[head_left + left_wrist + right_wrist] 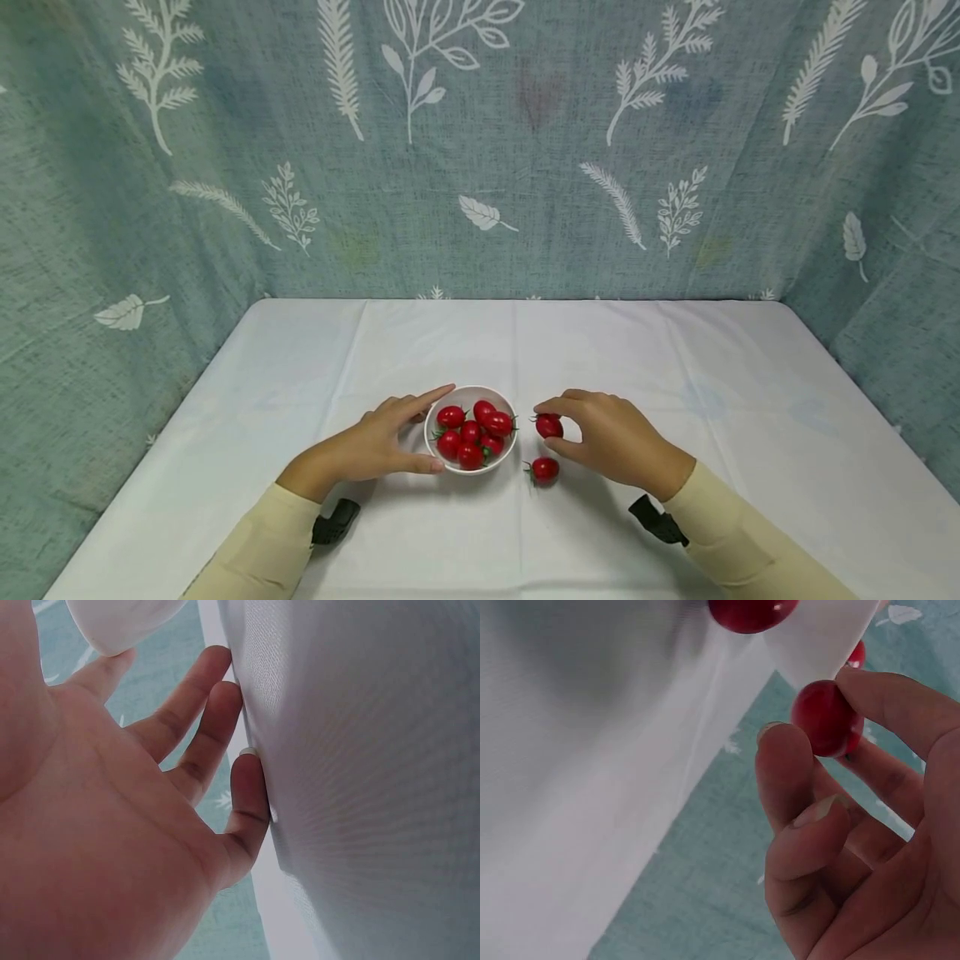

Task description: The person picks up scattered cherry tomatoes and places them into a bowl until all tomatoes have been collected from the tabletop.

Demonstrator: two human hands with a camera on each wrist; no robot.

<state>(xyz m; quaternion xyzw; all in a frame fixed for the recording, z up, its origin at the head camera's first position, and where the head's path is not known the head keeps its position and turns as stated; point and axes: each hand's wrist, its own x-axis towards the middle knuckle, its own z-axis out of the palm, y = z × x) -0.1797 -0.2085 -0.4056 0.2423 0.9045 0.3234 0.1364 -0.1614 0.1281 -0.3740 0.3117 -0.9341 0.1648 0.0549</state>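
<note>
A white bowl (472,472) holds several red cherry tomatoes (470,456) with green stems. My left hand (371,442) holds the bowl at its left side, index finger along the far rim and thumb at the near rim. Its other fingers are spread below, as the left wrist view shows. Just right of the bowl, my right hand (611,437) pinches a single cherry tomato (825,718) between thumb and index finger. Another cherry tomato (544,471) lies on the table, nearer to me than the pinched one.
A white cloth covers the table (420,550). Behind it and at both sides hangs a green-blue curtain (480,167) with white leaf prints. Dark wrist devices (335,522) sit beneath both sleeves.
</note>
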